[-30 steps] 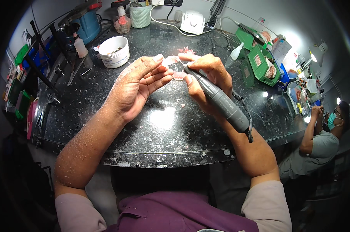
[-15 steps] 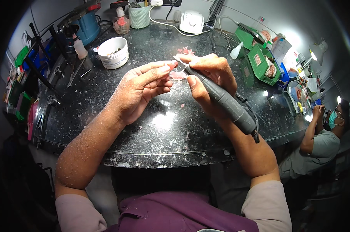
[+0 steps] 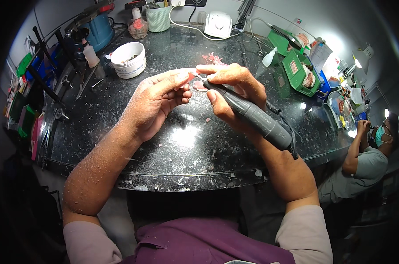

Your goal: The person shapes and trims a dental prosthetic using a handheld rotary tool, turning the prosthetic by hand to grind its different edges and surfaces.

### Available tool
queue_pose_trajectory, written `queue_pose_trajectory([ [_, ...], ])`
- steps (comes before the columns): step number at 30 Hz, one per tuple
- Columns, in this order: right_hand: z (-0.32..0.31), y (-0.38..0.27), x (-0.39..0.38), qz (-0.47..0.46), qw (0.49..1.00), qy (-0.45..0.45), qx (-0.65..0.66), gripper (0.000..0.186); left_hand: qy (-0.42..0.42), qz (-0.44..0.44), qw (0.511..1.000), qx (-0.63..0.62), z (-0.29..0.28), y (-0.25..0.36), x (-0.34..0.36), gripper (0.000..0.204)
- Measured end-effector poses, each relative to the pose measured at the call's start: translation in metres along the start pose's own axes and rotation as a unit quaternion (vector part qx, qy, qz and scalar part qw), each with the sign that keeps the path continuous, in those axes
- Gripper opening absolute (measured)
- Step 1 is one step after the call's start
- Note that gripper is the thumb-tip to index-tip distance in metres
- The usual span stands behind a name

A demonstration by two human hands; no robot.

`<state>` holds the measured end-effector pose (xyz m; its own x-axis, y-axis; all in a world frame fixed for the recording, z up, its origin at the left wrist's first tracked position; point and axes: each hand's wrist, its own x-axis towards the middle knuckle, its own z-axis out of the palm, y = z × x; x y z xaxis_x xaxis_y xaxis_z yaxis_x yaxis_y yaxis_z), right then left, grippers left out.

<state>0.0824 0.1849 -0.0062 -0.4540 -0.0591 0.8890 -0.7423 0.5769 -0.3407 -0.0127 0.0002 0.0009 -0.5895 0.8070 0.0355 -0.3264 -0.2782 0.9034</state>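
My left hand pinches a small pink dental piece between thumb and fingertips above the black speckled countertop. My right hand grips a dark grey rotary handpiece like a pen, its tip set against the pink piece. The tool's cable trails off past my right wrist. Pale dust covers both hands and forearms.
A white bowl stands at the back left, near a blue machine and a green cup. More pink pieces lie behind my hands. Green boxes and a white unit sit at the back right. A seated person works at far right.
Both hands have stayed together over the counter and shifted slightly toward me; the handpiece tip remains on the pink piece.
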Motion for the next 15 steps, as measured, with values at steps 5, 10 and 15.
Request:
queue_pose_trajectory([
  [5, -0.0012, 0.0005, 0.0008, -0.010, 1.000, 0.005, -0.005, 0.028, 0.004, 0.004, 1.000, 0.008, 0.0030, 0.0006, -0.0006, 0.031],
  [10, 0.0016, 0.0013, 0.0009, -0.014, 1.000, 0.016, 0.023, 0.028, -0.001, 0.007, 1.000, 0.011, 0.0018, -0.0008, 0.0003, 0.033],
  [15, 0.0012, -0.0009, 0.0010, -0.003, 1.000, 0.001, 0.014, 0.026, -0.010, 0.005, 1.000, 0.007, -0.0003, -0.0010, 0.0004, 0.033],
])
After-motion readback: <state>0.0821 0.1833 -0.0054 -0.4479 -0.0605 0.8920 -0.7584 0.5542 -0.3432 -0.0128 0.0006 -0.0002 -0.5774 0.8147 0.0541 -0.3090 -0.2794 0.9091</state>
